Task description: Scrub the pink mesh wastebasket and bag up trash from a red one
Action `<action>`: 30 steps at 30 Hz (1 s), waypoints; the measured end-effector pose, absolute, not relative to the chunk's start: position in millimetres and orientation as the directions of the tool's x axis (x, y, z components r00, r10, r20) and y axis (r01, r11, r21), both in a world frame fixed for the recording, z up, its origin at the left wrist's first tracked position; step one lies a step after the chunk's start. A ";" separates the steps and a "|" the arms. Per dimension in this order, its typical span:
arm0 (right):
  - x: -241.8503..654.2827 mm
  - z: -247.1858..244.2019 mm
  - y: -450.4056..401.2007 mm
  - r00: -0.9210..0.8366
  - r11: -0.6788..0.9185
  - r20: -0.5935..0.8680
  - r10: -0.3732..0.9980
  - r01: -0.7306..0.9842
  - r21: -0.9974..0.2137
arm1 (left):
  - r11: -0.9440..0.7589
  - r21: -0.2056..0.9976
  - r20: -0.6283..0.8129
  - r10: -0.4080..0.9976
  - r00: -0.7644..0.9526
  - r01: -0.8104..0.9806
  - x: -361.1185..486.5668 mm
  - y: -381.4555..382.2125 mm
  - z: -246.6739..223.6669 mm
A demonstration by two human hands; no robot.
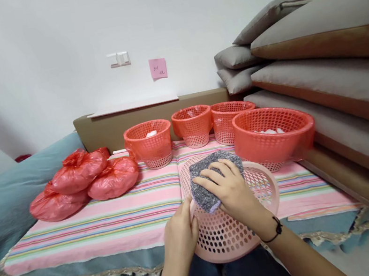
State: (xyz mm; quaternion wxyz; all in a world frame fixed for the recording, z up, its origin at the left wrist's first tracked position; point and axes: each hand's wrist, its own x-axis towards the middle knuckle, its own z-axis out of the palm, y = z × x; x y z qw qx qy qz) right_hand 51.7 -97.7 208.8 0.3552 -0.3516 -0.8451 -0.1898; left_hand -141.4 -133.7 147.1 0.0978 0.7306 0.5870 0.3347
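A pale pink plastic basket [220, 239] with a holed wall is tipped on its side over my lap, against the bed's front edge. My left hand [181, 229] is closed on the basket's rim at its left side. My right hand [231, 191] lies over a speckled grey cleaning cloth [197, 169] with a light purple edge, holding it against the basket near that rim. The fingers are bent over the cloth, and the thumb is mostly hidden. A dark cord circles my right wrist.
Several baskets wrapped in red plastic bags, including one at the right [275, 146] and one at the left [150, 146], stand behind on a striped pink cloth [91, 235]. Tied red bags [79, 170] are piled at left. Grey cushions [324, 42] are stacked at right.
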 end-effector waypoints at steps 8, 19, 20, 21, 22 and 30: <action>69.0 201.8 -93.4 -0.200 0.549 0.833 0.516 0.824 -0.142 | -0.334 0.760 0.515 0.832 -0.204 0.558 -142.1 -143.4 112.6; 94.2 136.6 -105.4 0.210 0.415 0.721 0.660 0.699 -0.583 | -0.234 0.922 0.360 0.813 -0.458 0.308 -154.8 -162.4 88.9; 96.9 132.3 -107.5 0.159 0.435 0.700 0.696 0.683 -0.587 | -0.237 0.919 0.366 0.811 -0.457 0.315 -156.5 -160.3 90.2; 100.3 129.3 -109.7 0.105 0.459 0.672 0.733 0.653 -0.602 | -0.238 0.916 0.371 0.807 -0.459 0.322 -158.6 -157.9 91.6; 104.3 127.4 -112.0 0.053 0.486 0.640 0.767 0.603 -0.633 | -0.241 0.913 0.378 0.802 -0.462 0.330 -160.9 -155.5 92.9; 135.5 127.4 -103.6 0.081 0.403 0.482 0.872 0.438 -0.803 | -0.312 0.879 0.434 0.836 -0.335 0.359 -178.5 -144.6 99.1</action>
